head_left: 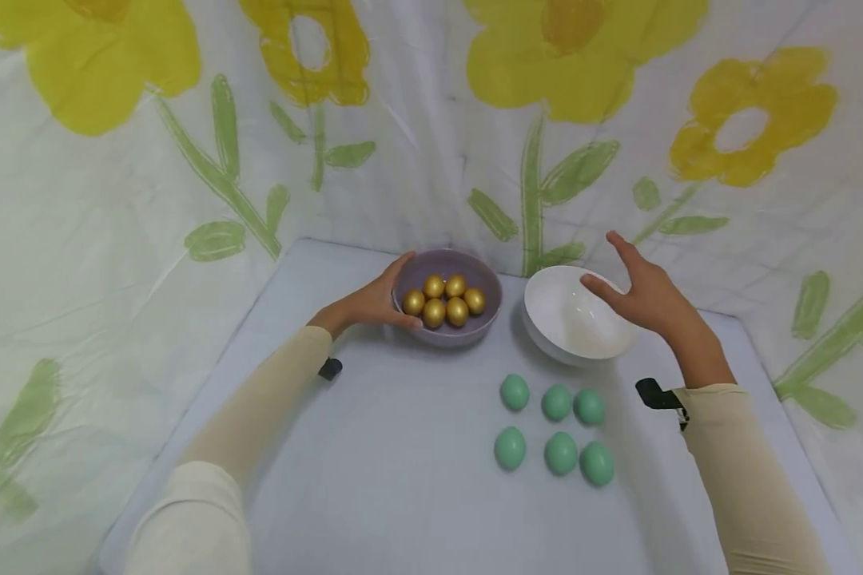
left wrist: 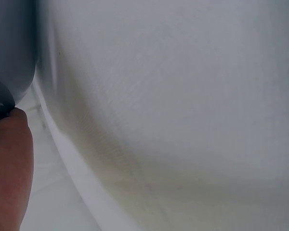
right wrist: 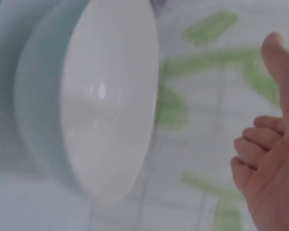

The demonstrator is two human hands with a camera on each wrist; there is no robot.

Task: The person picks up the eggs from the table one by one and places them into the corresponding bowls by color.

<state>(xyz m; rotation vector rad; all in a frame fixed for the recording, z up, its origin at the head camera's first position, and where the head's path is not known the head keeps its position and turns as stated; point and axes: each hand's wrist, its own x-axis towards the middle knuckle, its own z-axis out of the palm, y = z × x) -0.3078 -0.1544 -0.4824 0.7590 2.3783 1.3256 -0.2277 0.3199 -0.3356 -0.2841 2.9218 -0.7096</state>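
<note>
My left hand (head_left: pixel 379 299) holds the left side of a purple bowl (head_left: pixel 449 337), its thumb at the front and its fingers round the back. Several golden eggs (head_left: pixel 435 311) lie inside that bowl. In the left wrist view, part of the hand (left wrist: pixel 9 168) shows against the dark side of the bowl (left wrist: pixel 12 43). My right hand (head_left: pixel 650 295) hovers at the right rim of a white bowl (head_left: pixel 571 307), thumb and fingers spread wide and nothing in them. Seen from the right wrist, the hand (right wrist: pixel 274 154) is apart from the bowl (right wrist: pixel 111 96), whose inside is bare.
Several green eggs (head_left: pixel 561 453) stand in two loose rows on the pale table (head_left: pixel 374 463), in front of the white bowl. Behind the table hangs a white curtain (head_left: pixel 417 144) with painted yellow flowers. The bowls are side by side near the back edge.
</note>
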